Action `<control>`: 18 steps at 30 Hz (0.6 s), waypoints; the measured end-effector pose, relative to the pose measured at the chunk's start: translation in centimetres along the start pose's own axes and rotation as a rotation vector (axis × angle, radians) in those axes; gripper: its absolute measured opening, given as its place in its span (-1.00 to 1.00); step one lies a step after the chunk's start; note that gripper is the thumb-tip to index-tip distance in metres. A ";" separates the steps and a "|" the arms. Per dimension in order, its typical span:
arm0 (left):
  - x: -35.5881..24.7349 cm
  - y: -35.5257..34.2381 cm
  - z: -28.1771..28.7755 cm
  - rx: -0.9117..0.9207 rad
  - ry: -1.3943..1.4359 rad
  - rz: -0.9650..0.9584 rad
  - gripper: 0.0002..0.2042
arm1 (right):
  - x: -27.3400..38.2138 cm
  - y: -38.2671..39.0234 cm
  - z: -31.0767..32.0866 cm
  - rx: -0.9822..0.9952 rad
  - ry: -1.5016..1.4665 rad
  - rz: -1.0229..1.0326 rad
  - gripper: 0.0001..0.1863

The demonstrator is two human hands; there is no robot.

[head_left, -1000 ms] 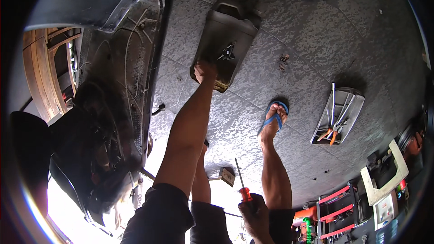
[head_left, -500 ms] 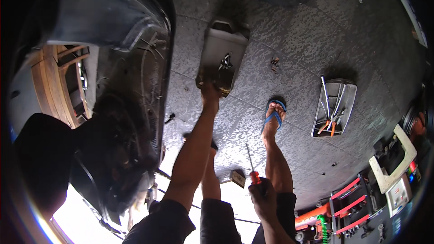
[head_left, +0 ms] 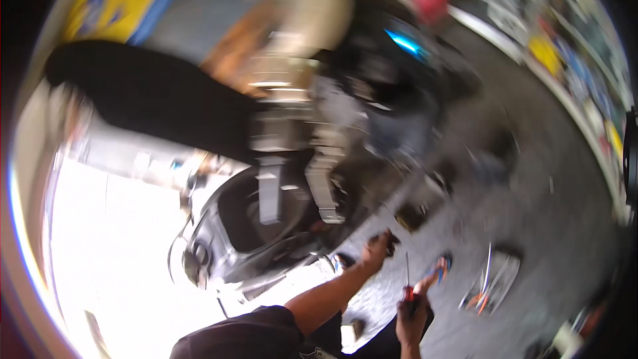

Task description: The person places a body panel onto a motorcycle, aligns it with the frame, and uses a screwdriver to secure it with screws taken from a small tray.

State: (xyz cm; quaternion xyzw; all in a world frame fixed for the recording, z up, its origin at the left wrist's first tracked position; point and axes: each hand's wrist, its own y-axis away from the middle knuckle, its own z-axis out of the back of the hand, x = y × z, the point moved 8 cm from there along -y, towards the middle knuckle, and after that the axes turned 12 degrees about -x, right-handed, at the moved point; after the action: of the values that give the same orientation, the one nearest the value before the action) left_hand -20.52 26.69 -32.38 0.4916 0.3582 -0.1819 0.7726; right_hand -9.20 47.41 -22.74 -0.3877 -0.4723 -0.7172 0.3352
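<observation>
My left hand (head_left: pixel 379 247) reaches forward over the floor, beside the scooter's dark body (head_left: pixel 232 216). Its fingers look curled near something dark, but blur hides whether they hold anything. Just beyond it, a dark tray (head_left: pixel 413 216) lies on the floor, smeared by motion and apart from the hand. Low in the picture, my right hand (head_left: pixel 411 319) is closed round a screwdriver (head_left: pixel 409 294) with a red and black handle. The thin shaft points up and away from me.
A long black seat (head_left: pixel 149 100) stretches across the left. At right, a grey tray (head_left: pixel 508 279) holds tools, some orange-handled. My sandalled foot (head_left: pixel 440 267) stands between the trays. Shelves (head_left: pixel 578 46) with colourful goods line the far right. A small box (head_left: pixel 352 331) sits near my legs.
My view has swung up and left, bringing the scooter and shelves into sight. The left hand has come off the dark tray's near edge. The right hand keeps the screwdriver.
</observation>
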 end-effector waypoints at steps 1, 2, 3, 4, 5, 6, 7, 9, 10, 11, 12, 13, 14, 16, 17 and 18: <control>-1.1 1.5 1.5 -0.015 0.003 -0.012 -0.49 | 1.0 1.1 -0.9 0.034 0.001 0.149 -0.57; -2.2 3.7 3.0 -0.021 0.157 0.069 -0.49 | 2.2 2.2 -1.8 0.241 0.201 0.098 -0.54; -2.2 4.5 4.6 -0.025 0.111 0.145 -0.48 | 4.3 2.3 -2.7 0.276 0.236 0.159 -0.56; -2.5 5.4 6.9 -0.116 0.301 0.253 -0.51 | 7.6 3.8 -4.3 0.322 0.269 0.213 -0.57; -3.9 6.4 8.8 -0.153 0.487 0.258 -0.52 | 11.1 5.3 -5.6 0.375 0.315 0.281 -0.57; -5.2 7.6 9.8 -0.158 0.657 0.270 -0.52 | 14.6 6.7 -6.8 0.383 0.307 0.344 -0.57; -6.7 9.0 12.6 -0.186 0.748 0.267 -0.52 | 17.5 8.2 -8.6 0.426 0.296 0.410 -0.56; -10.8 11.2 18.9 -0.181 1.018 0.215 -0.55 | 21.3 11.1 -12.3 0.520 0.397 0.502 -0.56; -11.0 11.1 21.7 -0.221 1.176 0.266 -0.58 | 22.7 12.4 -14.5 0.577 0.451 0.536 -0.55; -11.5 11.0 24.5 -0.217 1.195 0.234 -0.61 | 20.7 12.1 -16.5 0.591 0.480 0.422 -0.51; -11.9 10.8 27.1 -0.212 1.209 0.207 -0.64 | 19.9 11.9 -17.7 0.595 0.526 0.448 -0.51; -11.8 10.0 29.9 -0.227 1.264 0.216 -0.64 | 22.7 14.3 -21.0 0.630 0.537 0.590 -0.52; -11.4 9.3 32.0 -0.291 1.270 0.187 -0.63 | 24.7 16.8 -23.1 0.646 0.555 0.715 -0.53; -10.8 8.3 35.8 -0.347 1.308 0.193 -0.61 | 25.6 19.2 -27.4 0.657 0.628 0.736 -0.51; -11.0 7.9 38.2 -0.398 1.328 0.200 -0.60 | 26.9 20.9 -29.8 0.664 0.645 0.749 -0.50; -11.2 7.6 40.6 -0.449 1.343 0.208 -0.58 | 28.1 22.5 -32.1 0.670 0.661 0.760 -0.49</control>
State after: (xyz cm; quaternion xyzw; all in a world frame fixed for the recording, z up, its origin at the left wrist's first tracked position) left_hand -8.08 -6.87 -8.83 0.3582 0.7366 0.3128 0.4809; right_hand -11.13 6.70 3.04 -0.1592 -0.3716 -0.4420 0.8008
